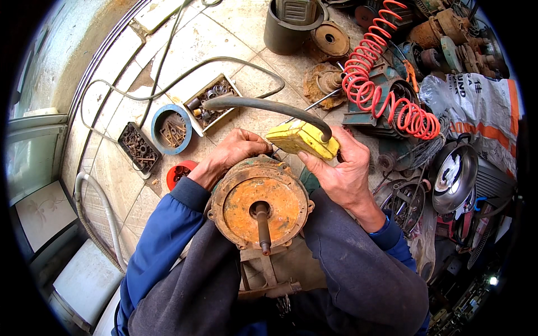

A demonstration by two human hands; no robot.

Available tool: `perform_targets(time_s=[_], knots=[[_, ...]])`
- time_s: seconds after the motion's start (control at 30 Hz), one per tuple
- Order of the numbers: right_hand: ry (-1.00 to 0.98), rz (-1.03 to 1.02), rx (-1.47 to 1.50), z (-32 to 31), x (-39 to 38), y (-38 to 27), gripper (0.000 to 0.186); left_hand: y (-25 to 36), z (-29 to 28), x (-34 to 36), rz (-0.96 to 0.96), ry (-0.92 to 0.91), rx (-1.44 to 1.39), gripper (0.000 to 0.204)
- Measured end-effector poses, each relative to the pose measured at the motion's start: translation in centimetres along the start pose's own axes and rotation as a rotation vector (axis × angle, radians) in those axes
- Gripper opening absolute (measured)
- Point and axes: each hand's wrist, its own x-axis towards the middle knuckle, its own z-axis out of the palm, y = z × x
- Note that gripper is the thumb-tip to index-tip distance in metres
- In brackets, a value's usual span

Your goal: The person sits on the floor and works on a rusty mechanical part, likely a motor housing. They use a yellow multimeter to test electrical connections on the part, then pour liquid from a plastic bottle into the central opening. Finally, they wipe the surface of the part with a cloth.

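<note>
An electric motor (240,211) with a rusty orange end flange stands between my knees, its bare shaft (263,227) pointing toward me. My right hand (348,175) grips a yellow box (300,139) just beyond the motor, thumb on its near side and fingers behind. A thick black cable (263,105) runs out of the box's top and arches left. At the motor's far left edge, my left hand (238,149) is closed, its fingertips pinched close to the yellow box. Whatever they hold is too small or hidden to make out.
Left of the motor lie a red bowl (175,178), a blue ring-shaped dish (157,137) of bolts, a black tray (129,147) of hardware and a white box (227,88) of parts. A red coiled hose (358,75), black bucket (278,36) and metal pan (451,193) stand beyond and right.
</note>
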Motion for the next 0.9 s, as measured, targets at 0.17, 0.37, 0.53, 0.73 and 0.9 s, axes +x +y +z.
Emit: perform_targets(time_s=[0.17, 0.37, 0.53, 0.73, 0.9], knots=[[0.014, 0.015, -0.018, 0.04, 0.01, -0.1, 0.042, -0.02, 0.0, -0.01, 0.006, -0.008, 0.0, 0.016], [0.043, 0.035, 0.005, 0.28, -0.18, 0.44, 0.042, 0.48, 0.17, -0.18, 0.005, -0.019, 0.027, 0.015], [0.047, 0.048, 0.032, 0.32, -0.24, 0.5, 0.041, 0.18, 0.25, -0.08, 0.017, 0.004, -0.052, 0.013], [0.016, 0.029, 0.009, 0.05, -0.15, 0.24, 0.041, -0.13, 0.19, 0.18, 0.018, -0.008, -0.02, 0.014], [0.001, 0.006, 0.044, 0.06, -0.05, 0.22, 0.041, -0.4, -0.08, 0.27, 0.005, -0.003, -0.032, 0.013]])
